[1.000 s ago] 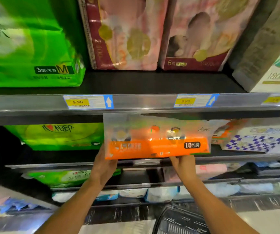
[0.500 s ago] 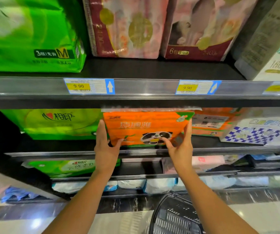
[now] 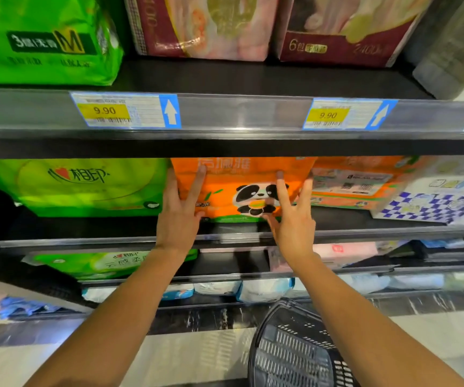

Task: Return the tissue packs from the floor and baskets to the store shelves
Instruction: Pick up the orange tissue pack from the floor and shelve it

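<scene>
An orange tissue pack with a panda (image 3: 242, 188) stands on the second shelf (image 3: 337, 219), between a green pack (image 3: 85, 188) and another orange pack (image 3: 353, 182). My left hand (image 3: 179, 210) presses its left part with straight, spread fingers. My right hand (image 3: 292, 216) presses its right part the same way. Its top is hidden behind the shelf rail above.
The upper shelf (image 3: 239, 79) carries a green pack (image 3: 43, 40) and two dark red and pink packs (image 3: 205, 26). Price labels (image 3: 126, 110) sit on its rail. A black basket (image 3: 295, 350) stands on the floor below my right arm. Lower shelves hold more packs.
The orange pack went from held out in front of the shelf to standing deeper on it. My fingers straightened from gripping its sides to pressing flat on its face.
</scene>
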`<state>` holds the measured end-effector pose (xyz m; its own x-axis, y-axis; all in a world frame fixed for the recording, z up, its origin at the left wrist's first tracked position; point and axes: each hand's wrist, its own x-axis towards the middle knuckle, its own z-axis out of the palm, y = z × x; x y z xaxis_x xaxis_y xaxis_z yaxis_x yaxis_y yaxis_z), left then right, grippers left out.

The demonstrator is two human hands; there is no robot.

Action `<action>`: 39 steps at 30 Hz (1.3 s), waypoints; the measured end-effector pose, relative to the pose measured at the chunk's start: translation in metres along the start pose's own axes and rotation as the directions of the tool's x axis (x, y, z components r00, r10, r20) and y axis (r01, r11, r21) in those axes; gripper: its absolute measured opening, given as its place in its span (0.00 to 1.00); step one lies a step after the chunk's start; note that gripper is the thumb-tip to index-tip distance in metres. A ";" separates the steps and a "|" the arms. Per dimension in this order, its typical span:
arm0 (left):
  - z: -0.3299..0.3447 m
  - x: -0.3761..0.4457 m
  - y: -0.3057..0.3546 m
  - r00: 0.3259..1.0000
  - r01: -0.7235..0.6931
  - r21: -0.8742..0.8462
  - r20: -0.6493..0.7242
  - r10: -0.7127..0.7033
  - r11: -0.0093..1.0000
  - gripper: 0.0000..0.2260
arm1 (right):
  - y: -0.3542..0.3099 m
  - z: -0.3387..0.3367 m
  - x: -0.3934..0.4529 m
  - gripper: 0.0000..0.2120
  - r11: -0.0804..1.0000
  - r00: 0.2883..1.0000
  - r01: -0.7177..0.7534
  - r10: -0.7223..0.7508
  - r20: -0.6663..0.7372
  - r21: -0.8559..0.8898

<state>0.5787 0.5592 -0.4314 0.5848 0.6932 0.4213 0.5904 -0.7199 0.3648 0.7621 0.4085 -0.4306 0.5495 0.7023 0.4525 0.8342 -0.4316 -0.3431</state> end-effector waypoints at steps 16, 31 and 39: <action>0.020 0.039 0.007 0.997 0.079 0.248 -0.025 -0.075 0.966 0.45 | 0.004 0.024 0.045 0.48 0.958 0.986 -0.119 0.146 0.086 -0.261; -0.117 -0.005 0.037 0.953 -0.045 0.482 0.284 -0.107 0.875 0.29 | -0.037 -0.094 0.018 0.27 0.965 0.968 -0.019 0.083 0.237 -0.261; -0.244 -0.055 0.028 0.984 -0.022 0.493 0.164 -0.069 0.870 0.25 | -0.101 -0.157 -0.031 0.31 0.963 0.976 0.131 -0.084 0.203 -0.234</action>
<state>0.4274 0.4924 -0.2415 0.6263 0.7374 0.2531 0.7752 -0.6235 -0.1015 0.6684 0.3417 -0.2810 0.4570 0.8364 0.3027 0.8865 -0.4560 -0.0786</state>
